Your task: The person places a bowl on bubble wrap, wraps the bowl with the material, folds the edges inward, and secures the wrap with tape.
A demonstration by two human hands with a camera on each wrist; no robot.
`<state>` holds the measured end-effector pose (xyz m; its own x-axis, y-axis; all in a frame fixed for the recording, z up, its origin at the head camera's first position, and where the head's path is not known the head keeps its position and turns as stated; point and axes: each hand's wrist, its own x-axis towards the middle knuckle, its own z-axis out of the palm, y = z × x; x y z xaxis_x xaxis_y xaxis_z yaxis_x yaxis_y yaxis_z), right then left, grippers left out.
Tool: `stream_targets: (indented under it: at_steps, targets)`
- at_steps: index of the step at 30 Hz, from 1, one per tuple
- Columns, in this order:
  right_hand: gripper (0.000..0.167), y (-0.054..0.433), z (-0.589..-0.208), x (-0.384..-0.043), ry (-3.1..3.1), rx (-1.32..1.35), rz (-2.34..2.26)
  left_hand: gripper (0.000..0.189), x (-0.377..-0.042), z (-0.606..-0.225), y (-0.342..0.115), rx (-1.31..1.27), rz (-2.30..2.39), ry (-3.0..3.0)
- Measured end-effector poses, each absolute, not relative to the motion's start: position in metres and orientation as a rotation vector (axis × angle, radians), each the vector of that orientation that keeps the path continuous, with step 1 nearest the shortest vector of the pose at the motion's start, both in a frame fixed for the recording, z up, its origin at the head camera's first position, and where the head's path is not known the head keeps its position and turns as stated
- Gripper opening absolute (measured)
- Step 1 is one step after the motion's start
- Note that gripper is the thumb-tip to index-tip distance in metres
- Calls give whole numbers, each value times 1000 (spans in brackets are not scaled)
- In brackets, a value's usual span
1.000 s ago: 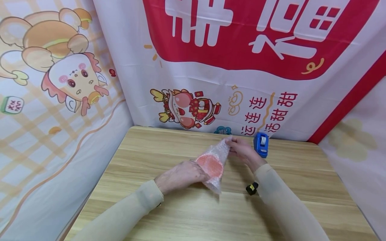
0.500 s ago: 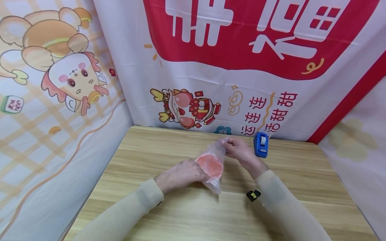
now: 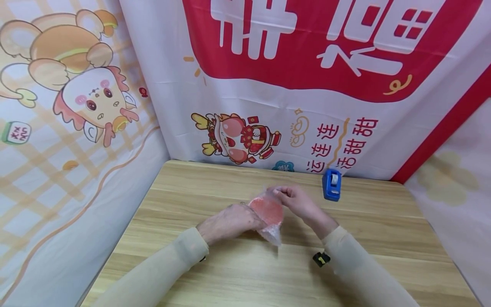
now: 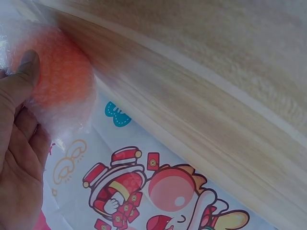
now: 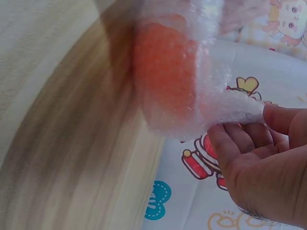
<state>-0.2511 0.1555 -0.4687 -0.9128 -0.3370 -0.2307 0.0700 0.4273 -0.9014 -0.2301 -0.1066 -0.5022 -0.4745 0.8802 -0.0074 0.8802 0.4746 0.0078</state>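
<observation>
A round, flat orange-red thing shows through a layer of bubble wrap in the middle of the head view. My left hand grips the bundle from its left side. In the left wrist view, its thumb lies across the wrapped face, fingers behind. On the other side, my right hand pinches a loose end of the wrap between thumb and fingers, close to the orange edge. The right wrist view shows that gathered end of bubble wrap in the pinch. What the orange thing is stays blurred by the wrap.
A blue tape dispenser with a roll of tape stands at the table's back edge, right of my hands. The wooden table meets a printed cloth backdrop behind, with cloth on both sides. A small black item sits by my right cuff.
My right hand has moved down and left with the loose end of bubble wrap, from stretched out beyond the bundle to over its upper edge. My left hand has kept its grip in place.
</observation>
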Motion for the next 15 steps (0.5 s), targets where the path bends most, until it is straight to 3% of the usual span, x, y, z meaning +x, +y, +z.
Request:
stream_targets:
  at_steps: [3, 15]
  targets:
    - [35, 154, -471, -247, 2357, -283, -1409, 35, -224, -500, -119, 1751, 21, 2726]
    - [29, 148, -490, -237, 2467, -384, -1256, 28, -223, -500, -115, 1702, -76, 2757]
